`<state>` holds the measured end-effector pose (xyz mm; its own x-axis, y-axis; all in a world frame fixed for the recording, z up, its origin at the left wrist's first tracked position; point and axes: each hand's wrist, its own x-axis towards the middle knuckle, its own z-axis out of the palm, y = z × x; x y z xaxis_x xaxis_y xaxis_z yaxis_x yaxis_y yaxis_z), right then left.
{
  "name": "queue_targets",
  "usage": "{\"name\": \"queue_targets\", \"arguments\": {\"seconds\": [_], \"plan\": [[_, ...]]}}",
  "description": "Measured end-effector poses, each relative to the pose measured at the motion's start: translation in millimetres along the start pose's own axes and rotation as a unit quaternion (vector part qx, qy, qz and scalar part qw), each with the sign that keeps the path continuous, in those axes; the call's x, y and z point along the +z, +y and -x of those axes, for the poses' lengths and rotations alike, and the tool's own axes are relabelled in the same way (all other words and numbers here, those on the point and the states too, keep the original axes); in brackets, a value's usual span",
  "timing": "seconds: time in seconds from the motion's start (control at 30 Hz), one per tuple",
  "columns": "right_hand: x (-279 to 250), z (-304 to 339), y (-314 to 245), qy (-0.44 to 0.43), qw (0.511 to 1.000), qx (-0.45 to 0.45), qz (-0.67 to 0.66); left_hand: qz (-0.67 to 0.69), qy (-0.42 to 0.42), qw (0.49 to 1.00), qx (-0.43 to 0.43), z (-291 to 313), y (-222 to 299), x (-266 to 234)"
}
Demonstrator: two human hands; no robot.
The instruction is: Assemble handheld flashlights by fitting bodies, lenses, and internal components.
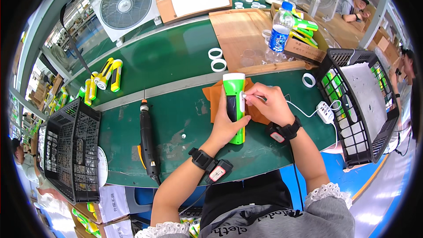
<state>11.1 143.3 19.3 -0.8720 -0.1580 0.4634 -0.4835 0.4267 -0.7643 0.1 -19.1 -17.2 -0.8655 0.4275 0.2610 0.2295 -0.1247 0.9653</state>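
My left hand [224, 127] is wrapped round a green and white flashlight [234, 87] with a dark panel on its body, held upright over the bench with its white head away from me. At the flashlight's right side, my right hand [275, 105] pinches a small white cable plug [245, 96] against the casing. Whether the plug sits inside a socket is hard to make out. From there a white cable [305, 112] runs right to a white multi-port charger [326, 112]. Under the flashlight lies an orange cloth [211, 94].
A black electric screwdriver [149, 139] lies on the green bench [119, 150] at left. Black crates [72, 150] flank both sides, the right crate [352, 147] holding flashlights. White rings [218, 65], a water bottle [278, 35] and a box of flashlights [306, 49] stand beyond.
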Motion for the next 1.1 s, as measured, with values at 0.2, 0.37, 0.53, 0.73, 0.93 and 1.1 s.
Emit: {"name": "queue_targets", "arguments": {"seconds": [0.2, 0.37, 0.53, 0.73, 0.93, 1.1], "plan": [[0, 0, 12, -0.004, 0.991, 0.065, -0.120, -0.018, -0.005, 0.999, 0.026, 2, 3, 6], [1, -1, 11, -0.004, 0.992, 0.056, -0.110, 0.118, -0.037, 0.989, -0.078, 1, 4, 2], [-14, -4, 9, 0.178, 0.981, 0.070, -0.014, 0.192, 0.119, 0.965, -0.134, -6, 9, -14], [-13, 2, 33, 0.049, 0.893, 0.028, 0.446, 0.539, 0.024, 0.830, -0.143, -8, 1, -35], [0, 1, 22, 0.007, 0.884, 0.005, 0.468, 0.489, 0.000, 0.861, -0.139, -7, 7, -30], [13, -3, 32, -0.043, 0.906, -0.016, 0.420, 0.439, 0.008, 0.887, -0.145, -6, 5, -24]]}}
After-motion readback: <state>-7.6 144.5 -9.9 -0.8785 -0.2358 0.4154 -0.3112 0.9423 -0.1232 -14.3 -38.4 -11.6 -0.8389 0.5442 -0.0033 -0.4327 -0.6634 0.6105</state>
